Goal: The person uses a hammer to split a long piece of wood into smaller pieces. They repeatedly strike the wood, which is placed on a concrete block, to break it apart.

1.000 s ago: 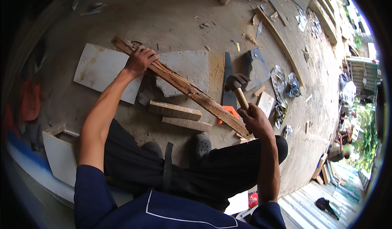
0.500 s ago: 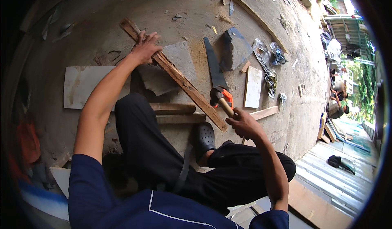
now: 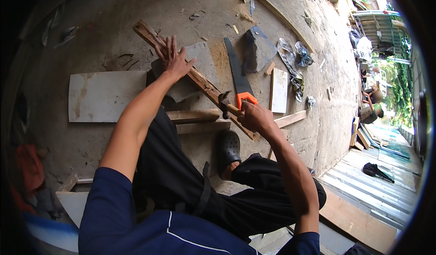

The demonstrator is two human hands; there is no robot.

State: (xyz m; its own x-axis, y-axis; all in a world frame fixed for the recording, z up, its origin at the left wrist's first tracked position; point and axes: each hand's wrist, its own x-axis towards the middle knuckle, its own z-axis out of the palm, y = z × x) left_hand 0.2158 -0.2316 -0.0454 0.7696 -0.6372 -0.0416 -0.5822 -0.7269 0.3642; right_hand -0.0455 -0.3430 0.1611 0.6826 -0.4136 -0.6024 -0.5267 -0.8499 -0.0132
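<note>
A long, rough, split wooden strip (image 3: 205, 86) lies slantwise across a flat grey stone slab (image 3: 200, 55). My left hand (image 3: 174, 63) presses on its upper half, fingers stretched out and spread. In my right hand (image 3: 257, 118) is a claw hammer (image 3: 233, 108), gripped by its wooden handle. The hammer's head is over the strip's lower part, at or just above the wood; contact is hard to tell. Just beyond my right hand a handsaw (image 3: 236, 69) with an orange handle lies on the ground.
A dark stone block (image 3: 259, 50) and a white-faced board (image 3: 279, 91) lie beyond the saw. Another pale board (image 3: 102, 97) is at left. Wooden pieces (image 3: 195, 115) lie near my shoe (image 3: 228, 148). Crumpled plastic (image 3: 290, 59) and a long batten (image 3: 281, 14) are farther off. People sit far right.
My right hand has brought the hammer left and up, its head now over the strip. My left hand has shifted slightly along the strip toward the hammer, its fingers straighter.
</note>
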